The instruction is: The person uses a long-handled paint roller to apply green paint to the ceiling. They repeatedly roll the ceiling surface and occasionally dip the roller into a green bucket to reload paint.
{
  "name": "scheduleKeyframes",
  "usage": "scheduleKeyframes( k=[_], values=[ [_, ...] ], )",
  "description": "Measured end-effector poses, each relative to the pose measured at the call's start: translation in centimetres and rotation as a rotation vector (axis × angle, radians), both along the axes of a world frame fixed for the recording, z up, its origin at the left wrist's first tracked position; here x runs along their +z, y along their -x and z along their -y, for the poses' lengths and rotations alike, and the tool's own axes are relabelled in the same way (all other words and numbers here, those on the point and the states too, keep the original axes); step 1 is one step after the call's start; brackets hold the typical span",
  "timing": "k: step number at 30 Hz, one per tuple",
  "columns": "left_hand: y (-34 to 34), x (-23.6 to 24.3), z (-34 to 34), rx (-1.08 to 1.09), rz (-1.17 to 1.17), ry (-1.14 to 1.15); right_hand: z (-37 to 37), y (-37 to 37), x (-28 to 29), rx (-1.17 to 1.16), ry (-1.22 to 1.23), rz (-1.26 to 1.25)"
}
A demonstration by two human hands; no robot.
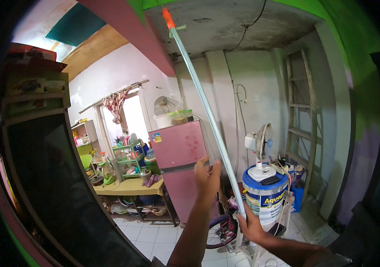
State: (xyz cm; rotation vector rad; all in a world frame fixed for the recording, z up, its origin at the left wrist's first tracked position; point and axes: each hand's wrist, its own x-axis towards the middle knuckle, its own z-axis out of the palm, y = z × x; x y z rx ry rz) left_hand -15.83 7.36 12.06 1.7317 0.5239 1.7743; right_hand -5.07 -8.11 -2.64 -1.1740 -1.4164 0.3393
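Note:
A long, pale metal-looking pole (pixel 201 98) rises at a slant from the lower middle toward the top of the view, with an orange piece (pixel 168 18) and a small pale fitting at its upper end. My right hand (pixel 249 224) is closed round the pole's lower end. My left hand (pixel 207 177) is raised just left of the pole, fingers apart and curved, holding nothing, in front of the pink fridge (pixel 181 147). Whether the pole's top touches the ceiling or green beam, I cannot tell.
A fan (pixel 261 144) stands on a large bucket (pixel 265 202), with a bicycle wheel (pixel 216 233) beside it. A wooden ladder (pixel 300 104) leans at the back right. Left are a cluttered table (pixel 127 183), a window (pixel 132 115) and a dark panel (pixel 38 169). A cable hangs from the ceiling (pixel 208 29).

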Motion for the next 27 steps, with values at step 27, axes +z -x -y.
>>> scheduleKeyframes(
  k=[27],
  values=[
    [-7.9,-0.8,13.6,-0.752,-0.148,0.049,16.0,-7.2,-29.8,-0.031,0.332,-0.498]
  ],
)
